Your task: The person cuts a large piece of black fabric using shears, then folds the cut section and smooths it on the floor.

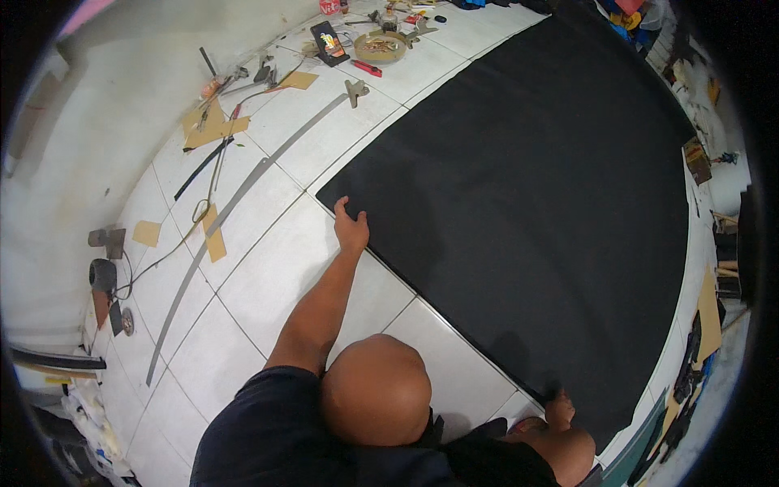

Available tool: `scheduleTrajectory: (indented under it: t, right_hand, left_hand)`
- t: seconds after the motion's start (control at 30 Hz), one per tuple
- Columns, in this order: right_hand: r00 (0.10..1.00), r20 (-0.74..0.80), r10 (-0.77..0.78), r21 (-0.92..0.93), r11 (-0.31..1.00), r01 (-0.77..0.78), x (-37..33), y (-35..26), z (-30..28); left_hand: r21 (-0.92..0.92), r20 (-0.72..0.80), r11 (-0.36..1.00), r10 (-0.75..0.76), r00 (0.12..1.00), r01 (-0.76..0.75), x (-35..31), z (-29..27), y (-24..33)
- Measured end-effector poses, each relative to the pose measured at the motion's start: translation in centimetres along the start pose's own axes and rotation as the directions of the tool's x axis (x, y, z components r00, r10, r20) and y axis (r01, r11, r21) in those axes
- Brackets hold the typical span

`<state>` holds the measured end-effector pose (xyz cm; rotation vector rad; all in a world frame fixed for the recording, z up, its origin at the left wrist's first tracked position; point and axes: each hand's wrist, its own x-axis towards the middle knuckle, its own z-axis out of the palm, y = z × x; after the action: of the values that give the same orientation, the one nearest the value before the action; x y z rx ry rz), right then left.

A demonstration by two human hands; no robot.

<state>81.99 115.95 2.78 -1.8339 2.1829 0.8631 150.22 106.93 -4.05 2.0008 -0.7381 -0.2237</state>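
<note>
A large sheet of black fabric (519,203) lies spread flat over the white tiled floor. My left hand (352,229) is at its left corner, arm stretched out, with thumb and forefinger apart on the sheet's edge. Lower right, my right hand (560,412) is at the same near edge, its fingers bunched on the fabric; my arm partly hides it. A thin pale strip runs along the edge between my hands.
A long grey metal ruler (235,199) lies left of the sheet, with a metal clamp (355,92) at its far end. Cardboard scraps (213,235), a cable and tools are scattered nearby. Farther back are a phone (329,44), a red cutter (367,68) and a round dish (380,57).
</note>
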Motion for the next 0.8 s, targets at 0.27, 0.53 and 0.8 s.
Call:
scheduleTrajectory:
  t: [0.27,0.53,0.8]
  right_hand:
    - [0.995,-0.001,-0.103,-0.037,0.994,0.103,0.6,0.2,1.1]
    - [0.943,-0.114,-0.312,0.071,0.945,0.321,0.4,2.6,1.5]
    - [0.902,0.098,-0.421,0.358,0.860,0.363,3.6,3.2,0.6]
  left_hand:
    - [-0.034,-0.047,0.973,-0.231,0.972,0.230,1.3,-0.8,0.2]
    - [0.168,0.029,0.982,-0.094,0.995,0.088,4.3,1.5,0.0]
    - [-0.052,0.858,0.642,0.420,0.295,-0.765,-13.6,1.4,9.2]
